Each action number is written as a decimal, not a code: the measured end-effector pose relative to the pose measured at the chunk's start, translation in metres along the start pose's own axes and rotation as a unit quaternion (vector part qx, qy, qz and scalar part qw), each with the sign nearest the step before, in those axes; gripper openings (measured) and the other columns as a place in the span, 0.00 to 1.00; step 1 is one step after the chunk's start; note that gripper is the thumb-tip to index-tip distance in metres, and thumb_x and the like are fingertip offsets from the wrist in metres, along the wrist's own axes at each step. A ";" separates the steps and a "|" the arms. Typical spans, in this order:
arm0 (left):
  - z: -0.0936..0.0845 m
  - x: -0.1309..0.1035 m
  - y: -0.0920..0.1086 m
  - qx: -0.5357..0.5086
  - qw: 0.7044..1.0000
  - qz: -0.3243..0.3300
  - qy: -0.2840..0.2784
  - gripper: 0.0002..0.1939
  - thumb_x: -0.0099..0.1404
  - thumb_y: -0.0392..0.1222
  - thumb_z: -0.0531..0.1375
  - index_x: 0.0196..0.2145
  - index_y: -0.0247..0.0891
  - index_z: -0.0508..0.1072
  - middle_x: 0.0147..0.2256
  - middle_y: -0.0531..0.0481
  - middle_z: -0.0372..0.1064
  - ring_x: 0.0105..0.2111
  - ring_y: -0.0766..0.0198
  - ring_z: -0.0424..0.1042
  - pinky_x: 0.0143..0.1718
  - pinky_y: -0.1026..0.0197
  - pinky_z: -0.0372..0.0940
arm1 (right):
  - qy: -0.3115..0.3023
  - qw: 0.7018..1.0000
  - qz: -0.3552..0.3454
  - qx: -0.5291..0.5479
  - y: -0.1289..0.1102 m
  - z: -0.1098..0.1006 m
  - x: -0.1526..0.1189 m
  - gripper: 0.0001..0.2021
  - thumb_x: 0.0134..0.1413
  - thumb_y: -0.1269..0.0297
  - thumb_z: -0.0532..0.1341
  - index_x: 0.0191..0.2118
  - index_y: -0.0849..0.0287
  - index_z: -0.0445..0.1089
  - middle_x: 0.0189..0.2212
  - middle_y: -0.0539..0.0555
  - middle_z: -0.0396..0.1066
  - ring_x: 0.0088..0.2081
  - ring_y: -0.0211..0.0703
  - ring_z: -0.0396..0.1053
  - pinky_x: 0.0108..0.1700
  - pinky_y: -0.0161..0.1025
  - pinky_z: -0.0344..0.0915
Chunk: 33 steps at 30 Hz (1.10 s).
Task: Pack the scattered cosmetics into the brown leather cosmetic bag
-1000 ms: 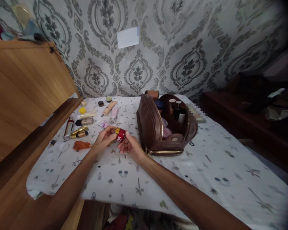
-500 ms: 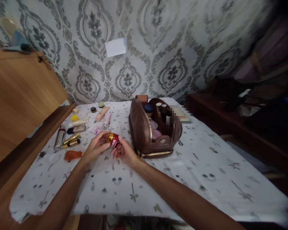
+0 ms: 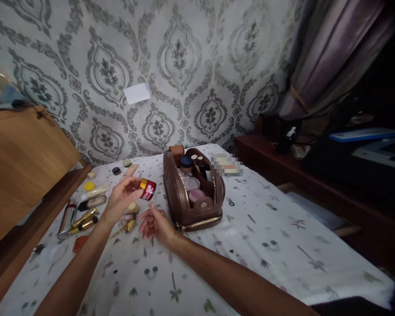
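Left hand (image 3: 123, 197): fingers pinch jar (image 3: 148, 189) by gold end, beside bag (image 3: 171, 188) | right hand (image 3: 157, 226): fingers loosely spread, holding nothing | risk: smooth jar, one-handed pinch; may slip onto cloth (image 3: 256, 224)

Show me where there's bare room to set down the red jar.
Widest: the printed cloth right of the brown cosmetic bag, bordered by the right forearm and the cloth's right edge. Another patch lies between that and the left forearm. Crowded: the left side, where gold cosmetic tubes and a cream tube lie near the wooden panel.
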<state>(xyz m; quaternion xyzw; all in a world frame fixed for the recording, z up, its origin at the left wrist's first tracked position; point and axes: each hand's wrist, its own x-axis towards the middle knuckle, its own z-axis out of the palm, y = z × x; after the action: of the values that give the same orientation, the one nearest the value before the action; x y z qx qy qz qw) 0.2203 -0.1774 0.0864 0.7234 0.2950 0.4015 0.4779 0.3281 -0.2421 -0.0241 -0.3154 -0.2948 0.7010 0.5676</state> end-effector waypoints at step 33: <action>0.152 0.175 0.020 0.558 0.759 0.082 -0.326 0.16 0.42 0.42 0.71 0.32 0.38 0.80 0.30 0.48 0.77 0.33 0.55 0.74 0.33 0.63 0.64 | -0.013 1.000 0.009 -0.005 0.001 -0.002 0.002 0.36 0.51 0.28 0.50 0.30 0.63 0.69 0.18 0.50 0.70 0.15 0.35 0.66 0.18 0.32 0.51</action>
<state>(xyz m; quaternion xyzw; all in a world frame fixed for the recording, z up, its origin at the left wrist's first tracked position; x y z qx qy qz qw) 0.4409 -0.1121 0.1240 0.9706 0.2329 -0.0568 0.0224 0.3285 -0.2398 -0.0267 -0.3113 -0.3029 0.7086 0.5560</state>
